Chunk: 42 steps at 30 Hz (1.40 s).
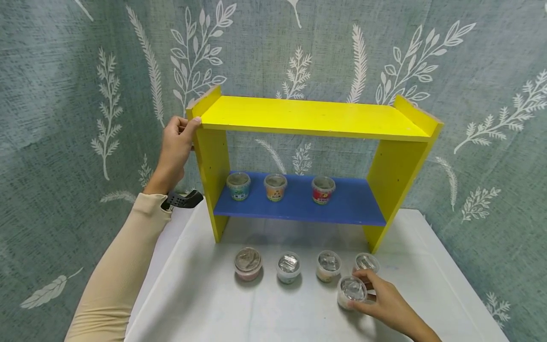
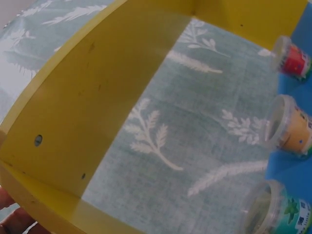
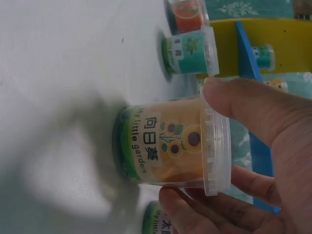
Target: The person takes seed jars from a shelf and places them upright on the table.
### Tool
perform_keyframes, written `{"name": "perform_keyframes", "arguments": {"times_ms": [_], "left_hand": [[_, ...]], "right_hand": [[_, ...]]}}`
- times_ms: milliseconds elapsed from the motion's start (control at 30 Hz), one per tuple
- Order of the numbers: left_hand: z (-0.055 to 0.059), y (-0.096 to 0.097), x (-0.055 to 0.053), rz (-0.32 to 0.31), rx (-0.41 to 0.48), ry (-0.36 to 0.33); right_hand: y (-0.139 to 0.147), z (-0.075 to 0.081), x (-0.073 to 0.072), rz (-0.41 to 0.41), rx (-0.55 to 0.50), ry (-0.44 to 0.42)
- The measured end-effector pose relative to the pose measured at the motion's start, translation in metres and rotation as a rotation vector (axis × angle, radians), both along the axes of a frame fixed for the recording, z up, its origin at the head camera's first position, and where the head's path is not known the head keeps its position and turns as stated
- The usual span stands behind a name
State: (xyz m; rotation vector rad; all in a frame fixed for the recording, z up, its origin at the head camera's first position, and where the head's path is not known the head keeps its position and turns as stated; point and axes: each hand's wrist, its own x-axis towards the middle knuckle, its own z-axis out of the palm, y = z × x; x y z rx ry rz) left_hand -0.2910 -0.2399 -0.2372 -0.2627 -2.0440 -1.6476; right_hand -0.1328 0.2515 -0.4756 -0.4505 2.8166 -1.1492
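Observation:
My right hand [image 1: 386, 304] holds a small clear-lidded plastic cup [image 1: 351, 297] by its rim, thumb on one side and fingers on the other. In the right wrist view this cup [image 3: 165, 144] has an orange and green label with sunflowers. Just behind it is another lidded cup [image 1: 366, 262]. At upper left, my left hand [image 1: 176, 147] grips the top corner of a yellow shelf unit [image 1: 307, 114], thumb on its front edge. Three cups stand on its blue middle board [image 1: 295, 209]: a teal one [image 1: 239, 191], an orange one [image 1: 275, 192] and a red one [image 1: 322, 195].
On the white table [image 1: 273, 313], before the shelf, stand a pinkish cup [image 1: 248, 270], a teal-labelled cup [image 1: 288, 268] and an orange-toned cup [image 1: 328, 267] in a row. Patterned green cloth [image 1: 265, 57] hangs behind and at both sides.

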Motion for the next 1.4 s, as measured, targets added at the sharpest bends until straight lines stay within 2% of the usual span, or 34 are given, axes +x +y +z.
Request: {"name": "perform_keyframes", "arguments": {"times_ms": [233,500,767,967,1133,1400], "left_hand": [[-0.002,-0.004,0.001,0.007,-0.007,-0.006],[-0.003,-0.006,0.002,0.006,-0.007,-0.007],[-0.004,-0.007,0.002,0.005,0.0,-0.003],[-0.004,-0.006,0.001,-0.004,0.004,-0.007],[-0.003,-0.004,0.002,0.006,-0.001,-0.004],[0.0,-0.002,-0.001,0.007,-0.003,-0.009]], "right_hand": [[-0.002,0.004,0.001,0.016,0.015,0.026],[0.004,0.02,0.001,0.012,0.104,0.114],[0.009,0.032,-0.01,-0.024,0.041,0.19],[0.01,0.05,-0.02,-0.061,0.032,0.252],[0.013,0.064,-0.031,-0.057,0.015,0.318],[0.011,0.074,-0.048,-0.041,-0.023,0.408]]}}
